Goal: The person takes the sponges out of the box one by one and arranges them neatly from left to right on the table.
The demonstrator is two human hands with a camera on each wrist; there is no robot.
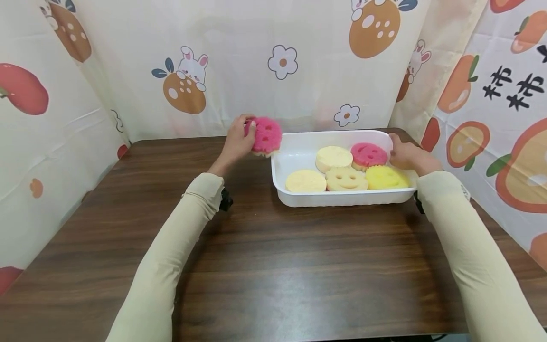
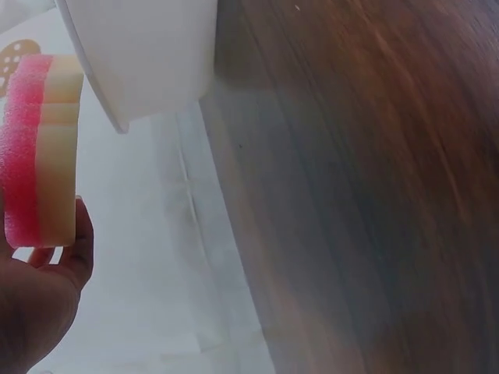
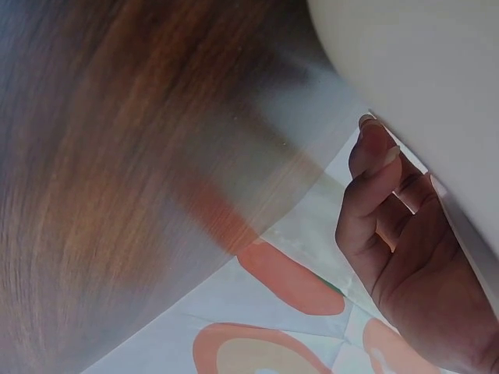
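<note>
My left hand (image 1: 237, 140) grips a round pink-and-cream smiley sponge (image 1: 268, 135) by its left edge, holding it raised just beside the tray's left rim. In the left wrist view the sponge (image 2: 56, 156) shows its pink and cream layers edge-on, with fingers behind it. The white plastic tray (image 1: 342, 199) carries several other sponges: a pink one (image 1: 369, 156), a yellow smiley (image 1: 386, 178), a beige smiley (image 1: 346, 179) and two plain pale rounds. At the tray's right end, my right hand (image 1: 408, 156) holds the rim, its bent fingers (image 3: 373, 195) against the outer wall.
The dark wooden table (image 1: 299, 266) extends around the tray on the left and in front. A printed curtain (image 1: 239, 66) hangs behind it, with more printed cloth along both sides. The tray sits near the table's back edge.
</note>
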